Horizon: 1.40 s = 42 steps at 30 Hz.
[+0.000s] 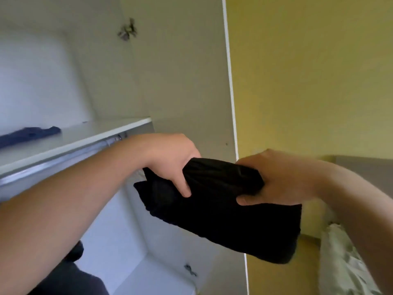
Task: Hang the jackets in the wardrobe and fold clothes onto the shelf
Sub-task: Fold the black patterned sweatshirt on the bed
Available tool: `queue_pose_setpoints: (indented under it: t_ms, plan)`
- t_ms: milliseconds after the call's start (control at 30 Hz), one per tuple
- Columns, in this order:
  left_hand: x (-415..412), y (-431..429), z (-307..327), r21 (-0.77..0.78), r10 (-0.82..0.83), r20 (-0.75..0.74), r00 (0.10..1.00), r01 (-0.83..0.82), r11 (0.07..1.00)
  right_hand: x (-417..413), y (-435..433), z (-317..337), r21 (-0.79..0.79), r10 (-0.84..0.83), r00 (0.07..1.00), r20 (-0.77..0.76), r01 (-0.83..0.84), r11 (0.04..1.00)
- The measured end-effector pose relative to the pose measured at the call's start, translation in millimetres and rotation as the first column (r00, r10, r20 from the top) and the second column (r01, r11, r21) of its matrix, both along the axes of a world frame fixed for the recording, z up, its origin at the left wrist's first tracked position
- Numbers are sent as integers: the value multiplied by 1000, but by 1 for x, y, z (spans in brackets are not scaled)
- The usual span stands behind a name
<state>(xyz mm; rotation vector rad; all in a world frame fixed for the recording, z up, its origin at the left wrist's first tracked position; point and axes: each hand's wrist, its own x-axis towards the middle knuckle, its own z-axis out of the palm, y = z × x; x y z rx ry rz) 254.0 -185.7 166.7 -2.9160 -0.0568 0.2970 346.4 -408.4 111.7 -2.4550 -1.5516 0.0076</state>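
Note:
A folded black garment (pixel 223 211) hangs in the air in front of the open white wardrobe. My left hand (pixel 172 160) grips its left end, fingers curled over the top fold. My right hand (pixel 276 177) grips its right end, thumb underneath. The white shelf (pixel 89 135) lies up and to the left of the garment. A folded dark blue garment (pixel 29 135) lies on that shelf at the far left. A metal hanging rail (pixel 63 158) runs just under the shelf.
The wardrobe's open door (pixel 191 81) stands behind the hands, its white edge running down the middle. A yellow wall (pixel 308 81) fills the right. Pale bedding (pixel 344 262) shows at the lower right. Dark clothing (pixel 72 273) hangs at the lower left.

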Motion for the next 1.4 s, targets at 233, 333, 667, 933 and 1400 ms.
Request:
queue_pose_setpoints:
  t_ms: [233,333,667,933,1400]
  plan:
    - [-80,61,59,86,292,268,918,-324,942,-13,96,60,152,270,955,119,-287,946]
    - [-107,76,80,184,310,421,853,-415,891,-18,133,81,225,335,933,130,-357,907]
    - [-163,135,79,123,99,942,319,-608,784,-36,246,107,612,554,771,-314,-282,739]
    - [-162,191,54,-61,264,912,313,-534,843,-56,324,107,623,559,410,-721,32,781]
    - [-78,328,44,-434,583,660,474,-393,810,15,431,94,465,388,288,-875,285,838]
